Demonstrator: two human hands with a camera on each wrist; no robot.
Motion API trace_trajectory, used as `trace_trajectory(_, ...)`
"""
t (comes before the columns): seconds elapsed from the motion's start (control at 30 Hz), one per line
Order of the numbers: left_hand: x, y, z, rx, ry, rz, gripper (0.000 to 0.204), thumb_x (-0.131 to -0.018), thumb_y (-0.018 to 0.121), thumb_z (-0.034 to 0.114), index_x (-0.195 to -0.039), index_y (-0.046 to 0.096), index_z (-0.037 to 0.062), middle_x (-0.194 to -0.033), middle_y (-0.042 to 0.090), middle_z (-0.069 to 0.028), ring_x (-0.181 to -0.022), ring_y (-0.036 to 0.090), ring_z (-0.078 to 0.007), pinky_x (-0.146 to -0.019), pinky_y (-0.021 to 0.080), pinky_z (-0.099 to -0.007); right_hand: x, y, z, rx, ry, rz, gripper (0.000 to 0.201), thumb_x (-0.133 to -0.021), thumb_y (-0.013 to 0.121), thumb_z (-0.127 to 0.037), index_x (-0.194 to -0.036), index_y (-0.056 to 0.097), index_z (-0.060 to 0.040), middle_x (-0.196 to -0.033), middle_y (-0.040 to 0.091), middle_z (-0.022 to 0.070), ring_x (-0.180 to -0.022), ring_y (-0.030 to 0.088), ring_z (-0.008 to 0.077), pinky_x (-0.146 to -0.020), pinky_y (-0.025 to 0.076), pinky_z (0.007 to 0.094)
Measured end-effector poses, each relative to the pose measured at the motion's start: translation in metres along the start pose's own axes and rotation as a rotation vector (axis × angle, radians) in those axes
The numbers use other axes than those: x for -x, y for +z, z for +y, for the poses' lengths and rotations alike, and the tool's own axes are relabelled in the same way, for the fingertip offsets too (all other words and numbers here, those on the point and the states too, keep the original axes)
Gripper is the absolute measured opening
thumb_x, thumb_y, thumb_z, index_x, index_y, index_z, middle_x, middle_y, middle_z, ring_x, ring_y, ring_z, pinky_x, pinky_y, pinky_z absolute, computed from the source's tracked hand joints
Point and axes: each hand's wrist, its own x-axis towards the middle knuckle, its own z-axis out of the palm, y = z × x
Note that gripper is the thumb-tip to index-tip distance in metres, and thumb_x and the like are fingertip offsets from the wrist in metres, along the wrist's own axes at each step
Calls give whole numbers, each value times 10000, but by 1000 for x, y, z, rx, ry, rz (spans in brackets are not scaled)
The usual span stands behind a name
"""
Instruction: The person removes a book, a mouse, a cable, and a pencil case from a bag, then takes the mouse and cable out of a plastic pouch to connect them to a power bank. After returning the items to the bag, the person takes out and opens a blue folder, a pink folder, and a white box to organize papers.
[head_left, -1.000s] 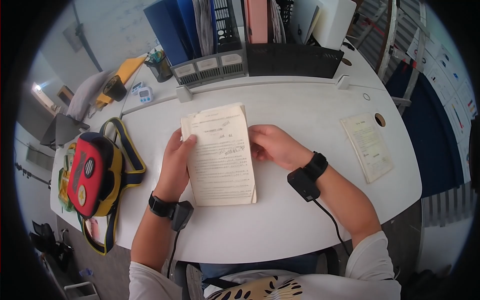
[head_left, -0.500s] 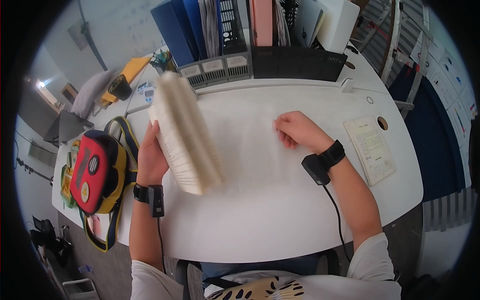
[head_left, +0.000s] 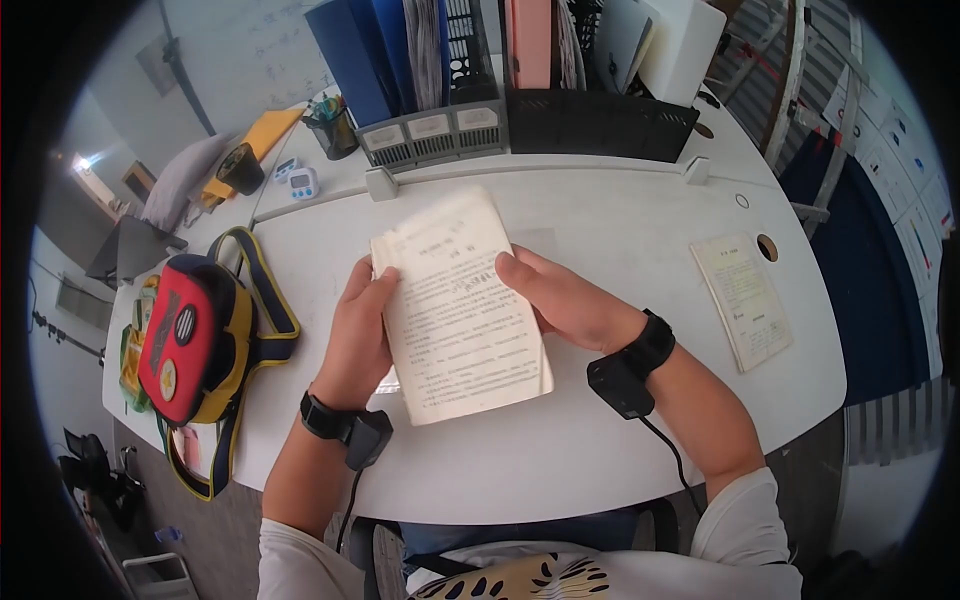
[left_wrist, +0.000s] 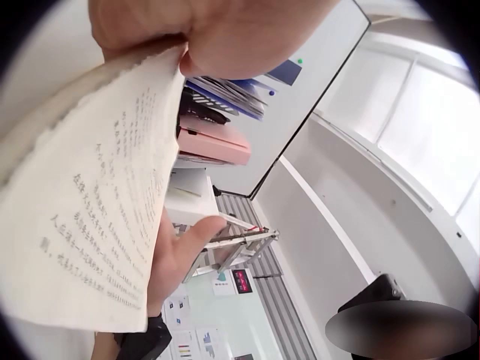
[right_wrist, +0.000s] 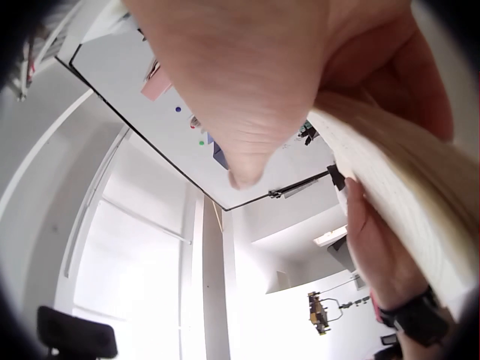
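Note:
A worn book with a printed page facing up is held between both hands, tilted slightly. The left hand grips its left edge, thumb on the page and fingers behind. At the upper right edge, the right hand holds it with the thumb over the front. In the left wrist view the left hand pinches the book. The right wrist view has the right hand around the book's edge. Under the book, a faint clear sheet partly shows on the table.
A thin booklet lies at the table's right. To the left is a red and navy bag with straps. File racks with folders, a pen cup and small white timers stand at the back.
The book first swung left and tilted in the left hand while the right hand was off it. Now it is back in the middle, page up, and the right hand grips it.

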Motion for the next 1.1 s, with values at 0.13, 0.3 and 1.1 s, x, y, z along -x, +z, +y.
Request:
trace_trajectory(0.13,5,5,-7,14,114,-35,454,-1141,484,258,-1510,408,5,-1436,582,-133,-1336,584,-234,-1108,480,-386,-9,4,12,-43,-160,112,636,-1141,498,-383,-1598,348,34,-1535,538,167,-1367,583,216,-1130,494,370)
trace_trajectory(0.3,1,0,-5,-38,185,-124,383,-1140,493,269,-1408,530,-2,-1388,628,-120,-1339,575,-259,-1113,463,-409,-8,-24,12,-184,-266,213,478,-1084,559,-156,-1500,463,59,-1417,632,160,-1291,627,203,-1093,518,365)
trace_trajectory(1.1,-2,-2,-24,-1259,349,-226,376,-934,782,127,-1285,681,37,-1170,630,-132,-1049,638,-272,-931,547,-365,-29,-43,55,661,-1,532,392,-1010,610,-221,-1229,617,104,-1135,749,275,-1034,751,371,-932,581,429)
